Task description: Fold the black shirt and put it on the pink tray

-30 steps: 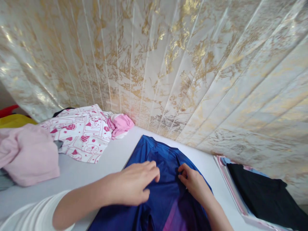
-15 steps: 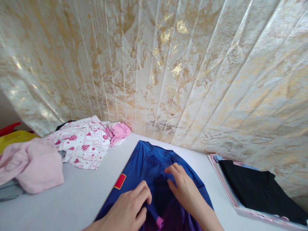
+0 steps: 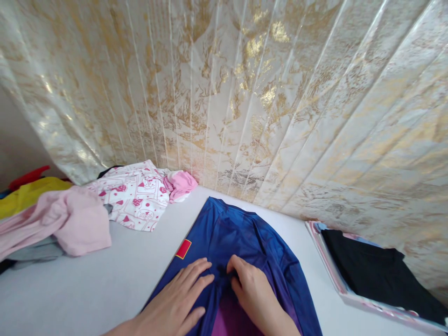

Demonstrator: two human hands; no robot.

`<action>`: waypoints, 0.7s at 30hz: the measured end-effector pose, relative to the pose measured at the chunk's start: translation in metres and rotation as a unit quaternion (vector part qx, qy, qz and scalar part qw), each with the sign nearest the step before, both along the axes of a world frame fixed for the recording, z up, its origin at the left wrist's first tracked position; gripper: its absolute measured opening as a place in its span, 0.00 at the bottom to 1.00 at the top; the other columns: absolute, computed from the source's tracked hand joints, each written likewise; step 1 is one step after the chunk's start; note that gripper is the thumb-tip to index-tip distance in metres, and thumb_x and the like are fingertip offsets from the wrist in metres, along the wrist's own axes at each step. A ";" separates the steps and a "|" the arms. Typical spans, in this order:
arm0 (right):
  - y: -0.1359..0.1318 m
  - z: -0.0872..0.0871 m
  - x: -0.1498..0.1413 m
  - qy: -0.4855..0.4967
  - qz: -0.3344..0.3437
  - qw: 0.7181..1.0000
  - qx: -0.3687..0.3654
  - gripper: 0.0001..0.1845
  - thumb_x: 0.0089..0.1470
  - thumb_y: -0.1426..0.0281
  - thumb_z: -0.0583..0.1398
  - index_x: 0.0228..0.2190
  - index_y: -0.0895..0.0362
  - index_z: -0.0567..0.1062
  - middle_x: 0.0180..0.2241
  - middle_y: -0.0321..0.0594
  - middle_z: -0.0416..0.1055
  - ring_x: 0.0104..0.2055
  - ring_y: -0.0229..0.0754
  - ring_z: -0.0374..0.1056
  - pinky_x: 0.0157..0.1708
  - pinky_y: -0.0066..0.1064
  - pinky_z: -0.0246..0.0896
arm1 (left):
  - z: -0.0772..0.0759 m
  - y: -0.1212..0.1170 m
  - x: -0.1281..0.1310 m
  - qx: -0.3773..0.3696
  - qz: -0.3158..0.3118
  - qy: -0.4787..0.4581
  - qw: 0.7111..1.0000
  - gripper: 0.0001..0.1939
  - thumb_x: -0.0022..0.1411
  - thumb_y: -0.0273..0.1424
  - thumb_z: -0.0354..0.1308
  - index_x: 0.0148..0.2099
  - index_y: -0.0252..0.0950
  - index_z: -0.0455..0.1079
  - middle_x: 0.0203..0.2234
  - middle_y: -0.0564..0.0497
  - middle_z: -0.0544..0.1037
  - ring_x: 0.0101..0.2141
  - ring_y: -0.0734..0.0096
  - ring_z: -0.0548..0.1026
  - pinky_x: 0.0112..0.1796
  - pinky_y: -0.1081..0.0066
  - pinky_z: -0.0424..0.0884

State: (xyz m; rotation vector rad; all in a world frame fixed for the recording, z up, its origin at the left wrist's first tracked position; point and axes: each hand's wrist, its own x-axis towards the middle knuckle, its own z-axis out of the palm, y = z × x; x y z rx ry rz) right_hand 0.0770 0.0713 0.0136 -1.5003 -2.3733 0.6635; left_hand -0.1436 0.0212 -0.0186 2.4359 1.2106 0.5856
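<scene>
A shiny blue and purple shirt (image 3: 241,228) lies on the white surface, its far edge toward the wall, with a red patch edged in yellow (image 3: 183,248) on its left part. My left hand (image 3: 178,296) rests on the left side of the shirt, palm down with fingers stretched and slightly apart. At the middle of the shirt, my right hand (image 3: 254,289) has its thumb and forefinger curled together on the dark blue cloth. Its fingertips are partly hidden in a shadowed fold. A purple-pink area shows below and between the hands.
On the left lies a loose heap of clothes: a pale pink garment (image 3: 82,219), a white and pink printed one (image 3: 136,196), and a yellow one (image 3: 31,193). To the right is a folded stack topped with black cloth (image 3: 371,266). A gold-patterned curtain (image 3: 231,93) hangs behind.
My left hand has let go of the cloth end with the pink tip and now lies flat. My right hand has moved left and down, its fingers closing on the shirt's middle.
</scene>
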 end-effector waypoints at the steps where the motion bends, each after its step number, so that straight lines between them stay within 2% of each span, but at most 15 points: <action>1: 0.000 -0.001 0.002 0.007 -0.004 1.000 0.001 0.16 0.43 0.82 0.50 0.32 0.54 0.67 0.32 0.36 0.73 0.35 0.41 0.71 0.34 0.27 0.55 | -0.001 -0.003 -0.002 0.013 0.000 0.015 1.000 0.31 0.62 0.24 0.53 0.65 0.44 0.52 0.64 0.47 0.54 0.63 0.55 0.54 0.58 0.53 0.58; 4: 0.000 -0.004 0.005 0.028 -0.011 1.000 0.004 0.15 0.43 0.82 0.50 0.31 0.54 0.66 0.31 0.36 0.72 0.35 0.41 0.70 0.34 0.27 0.54 | 0.010 -0.009 -0.003 0.034 -0.018 0.043 0.998 0.32 0.61 0.25 0.56 0.65 0.42 0.52 0.64 0.46 0.56 0.62 0.56 0.56 0.58 0.54 0.59; 8: -0.001 -0.004 0.005 0.042 -0.013 0.999 -0.001 0.15 0.41 0.82 0.50 0.30 0.53 0.66 0.30 0.36 0.72 0.35 0.41 0.69 0.34 0.26 0.54 | 0.039 -0.015 -0.002 0.041 -0.077 0.086 0.993 0.22 0.60 0.29 0.61 0.57 0.45 0.64 0.54 0.50 0.70 0.57 0.60 0.64 0.59 0.55 0.55; 11: -0.001 -0.003 0.005 0.041 -0.020 0.999 -0.002 0.14 0.42 0.82 0.50 0.30 0.54 0.65 0.29 0.37 0.71 0.34 0.41 0.68 0.34 0.27 0.53 | 0.051 -0.019 -0.003 0.032 -0.095 0.103 0.990 0.18 0.62 0.30 0.60 0.54 0.45 0.66 0.50 0.51 0.73 0.54 0.63 0.67 0.60 0.56 0.55; 16: 0.000 -0.002 0.002 0.027 -0.024 0.999 0.004 0.12 0.45 0.81 0.50 0.31 0.54 0.66 0.28 0.37 0.71 0.33 0.41 0.68 0.33 0.27 0.54 | 0.056 -0.026 -0.006 0.024 -0.135 0.120 0.983 0.25 0.63 0.22 0.54 0.59 0.50 0.62 0.57 0.52 0.68 0.57 0.61 0.64 0.60 0.51 0.52; 19: -0.001 0.002 -0.001 0.013 -0.024 1.000 0.011 0.12 0.46 0.82 0.51 0.31 0.55 0.67 0.29 0.37 0.72 0.34 0.41 0.69 0.34 0.26 0.54 | 0.056 -0.033 -0.008 -0.008 -0.170 0.123 0.978 0.27 0.65 0.23 0.51 0.62 0.53 0.58 0.60 0.52 0.64 0.60 0.59 0.60 0.60 0.50 0.51; 21: -0.001 0.005 -0.002 0.005 -0.025 1.000 0.015 0.12 0.46 0.82 0.52 0.31 0.55 0.68 0.30 0.38 0.73 0.35 0.41 0.69 0.35 0.26 0.55 | 0.052 -0.040 -0.008 -0.037 -0.194 0.122 0.973 0.26 0.66 0.23 0.49 0.63 0.52 0.58 0.61 0.53 0.64 0.59 0.59 0.61 0.60 0.53 0.53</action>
